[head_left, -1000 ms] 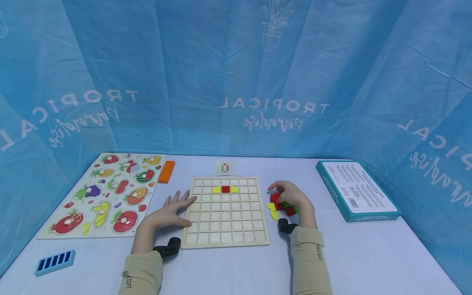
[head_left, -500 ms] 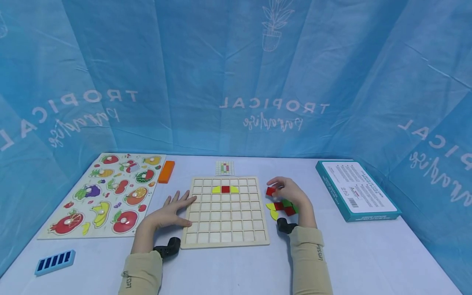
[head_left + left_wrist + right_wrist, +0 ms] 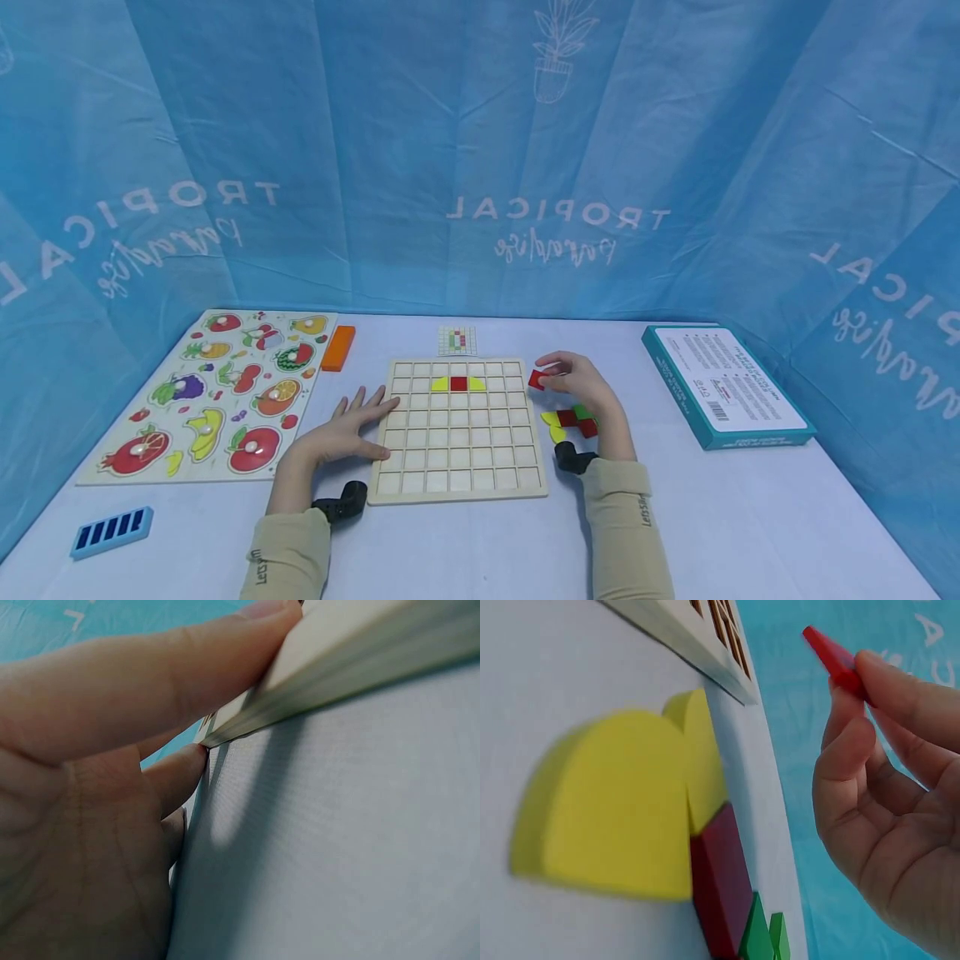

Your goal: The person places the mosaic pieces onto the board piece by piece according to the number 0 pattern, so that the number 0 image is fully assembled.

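My right hand (image 3: 579,385) pinches a red square tile (image 3: 838,667) between thumb and fingers, just off the right edge of the wooden grid board (image 3: 450,450). My left hand (image 3: 347,432) lies with fingers spread over the board's left edge, its thumb (image 3: 187,675) touching the rim in the left wrist view. In the board's second row, a red square (image 3: 459,384) sits between two yellow quarter-round tiles. Below my right hand is a loose group of pieces: yellow rounded tiles (image 3: 622,802), red squares (image 3: 724,877) and green pieces (image 3: 757,930).
A small pattern card (image 3: 457,341) lies behind the board. To the left are a fruit puzzle board (image 3: 247,417), an orange block (image 3: 338,348) and a blue slotted piece (image 3: 112,533). At the right stands a teal box (image 3: 731,383). A blue curtain (image 3: 465,167) hangs behind.
My right hand has lifted the red tile from the loose group and moved it left and away from me, toward the board. My left hand has stayed in place.
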Motion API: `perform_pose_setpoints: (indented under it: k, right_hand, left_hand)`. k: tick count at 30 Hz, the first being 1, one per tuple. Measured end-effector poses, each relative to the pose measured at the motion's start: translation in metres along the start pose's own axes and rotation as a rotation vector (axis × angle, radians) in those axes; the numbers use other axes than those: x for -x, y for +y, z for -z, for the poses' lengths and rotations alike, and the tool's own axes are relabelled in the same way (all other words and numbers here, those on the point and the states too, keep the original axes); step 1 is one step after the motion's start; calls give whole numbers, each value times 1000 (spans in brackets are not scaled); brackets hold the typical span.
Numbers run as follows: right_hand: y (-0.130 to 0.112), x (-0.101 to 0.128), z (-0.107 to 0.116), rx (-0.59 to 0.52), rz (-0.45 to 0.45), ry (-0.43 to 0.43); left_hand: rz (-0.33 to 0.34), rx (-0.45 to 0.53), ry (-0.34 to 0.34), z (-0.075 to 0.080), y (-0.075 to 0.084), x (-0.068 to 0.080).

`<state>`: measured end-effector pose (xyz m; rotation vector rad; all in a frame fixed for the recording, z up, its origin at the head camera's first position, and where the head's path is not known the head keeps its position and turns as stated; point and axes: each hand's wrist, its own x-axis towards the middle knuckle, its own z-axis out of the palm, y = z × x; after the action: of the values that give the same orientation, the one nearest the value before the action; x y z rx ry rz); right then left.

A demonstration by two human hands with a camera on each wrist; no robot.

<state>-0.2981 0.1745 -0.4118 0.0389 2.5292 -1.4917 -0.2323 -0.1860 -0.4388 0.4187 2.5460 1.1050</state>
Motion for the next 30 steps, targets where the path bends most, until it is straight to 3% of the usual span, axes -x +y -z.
perform_pose_setpoints:
  k: [8, 18, 30]
  right_hand:
    - [-11, 0, -11, 0, 56, 4]
    - [-21, 1, -29, 9, 40, -8]
    - [-31, 1, -45, 41, 67, -87]
  left_hand:
    - [-6, 1, 0, 0, -1, -1]
    - [2, -9, 1, 0, -2, -2]
    - [6, 0, -10, 0, -2, -2]
